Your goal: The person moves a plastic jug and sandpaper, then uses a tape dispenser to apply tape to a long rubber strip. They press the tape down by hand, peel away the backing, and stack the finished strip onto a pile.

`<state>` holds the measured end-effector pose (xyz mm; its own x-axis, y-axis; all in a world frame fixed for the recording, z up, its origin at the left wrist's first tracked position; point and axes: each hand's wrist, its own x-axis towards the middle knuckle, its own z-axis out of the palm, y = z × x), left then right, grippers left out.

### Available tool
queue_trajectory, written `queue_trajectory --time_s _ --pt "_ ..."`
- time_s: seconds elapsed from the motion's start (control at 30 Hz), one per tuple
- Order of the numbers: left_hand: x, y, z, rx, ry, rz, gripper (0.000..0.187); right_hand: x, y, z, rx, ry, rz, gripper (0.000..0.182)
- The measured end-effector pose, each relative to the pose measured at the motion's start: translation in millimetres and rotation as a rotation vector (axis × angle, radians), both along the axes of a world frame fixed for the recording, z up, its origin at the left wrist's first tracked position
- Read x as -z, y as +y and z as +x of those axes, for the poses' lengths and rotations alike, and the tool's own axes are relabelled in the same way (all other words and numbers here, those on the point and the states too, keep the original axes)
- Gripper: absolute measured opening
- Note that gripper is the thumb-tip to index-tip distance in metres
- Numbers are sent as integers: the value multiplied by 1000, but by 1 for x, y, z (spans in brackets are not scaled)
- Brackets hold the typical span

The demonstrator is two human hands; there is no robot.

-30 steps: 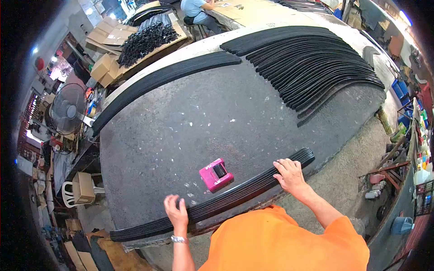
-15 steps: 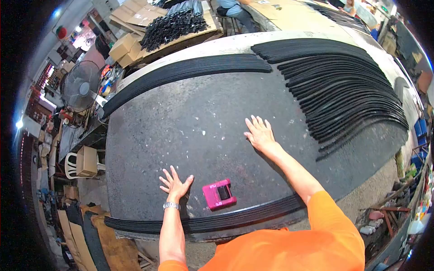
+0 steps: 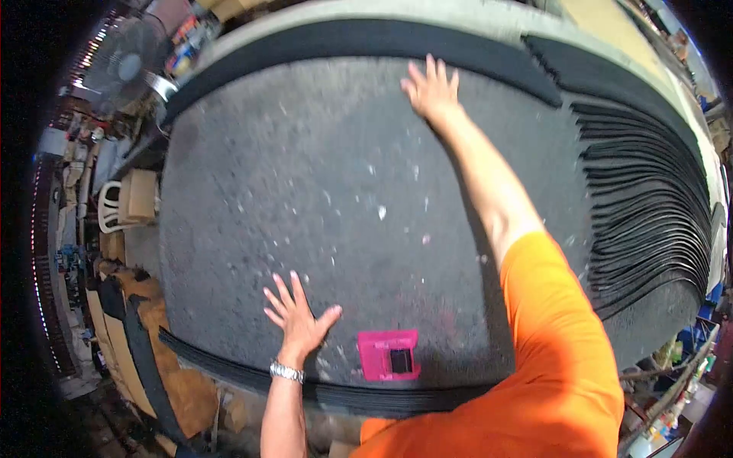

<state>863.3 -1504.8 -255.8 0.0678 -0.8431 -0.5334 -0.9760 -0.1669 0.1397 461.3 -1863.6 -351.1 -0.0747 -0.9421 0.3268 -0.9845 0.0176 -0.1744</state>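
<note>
My left hand (image 3: 299,320), a metal-banded watch (image 3: 287,372) at its wrist, is open with fingers spread over the dark tabletop (image 3: 321,191). To its right lies a flat magenta piece (image 3: 374,351) with a black block set into it. My right hand (image 3: 434,93) is stretched to the far side, also open, its fingertips overlapping the near edge of a long row of black strips (image 3: 328,40). Neither hand grips anything. Along the near edge runs a thinner bundle of black strips (image 3: 397,398), partly covered by my orange sleeve and body.
Many black strips (image 3: 649,206) lie side by side, bent in waves, on the right of the table, with another dense row (image 3: 611,80) behind them. At the left stand a fan (image 3: 126,69), a white chair (image 3: 111,208) with a cardboard box (image 3: 139,197), and cardboard sheets (image 3: 187,397).
My right hand has reached farther away, up to the far row of strips. My left hand stays low on the tabletop, still spread. The view has tilted down and shifted.
</note>
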Motion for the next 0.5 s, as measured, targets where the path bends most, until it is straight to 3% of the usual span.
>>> queue_trajectory --time_s 0.13,0.23,0.33,0.5 --pt "2 -7 -1 -1 -20 28 132 8 -40 6 111 35 111 65" --pt "4 -7 3 6 -12 48 134 -3 -54 9 99 -29 5 64" --pt "-1 -10 4 -8 2 96 136 -18 -85 13 161 -88 153 65" --pt "-5 -14 5 -22 11 156 138 -7 -105 14 224 14 197 68"
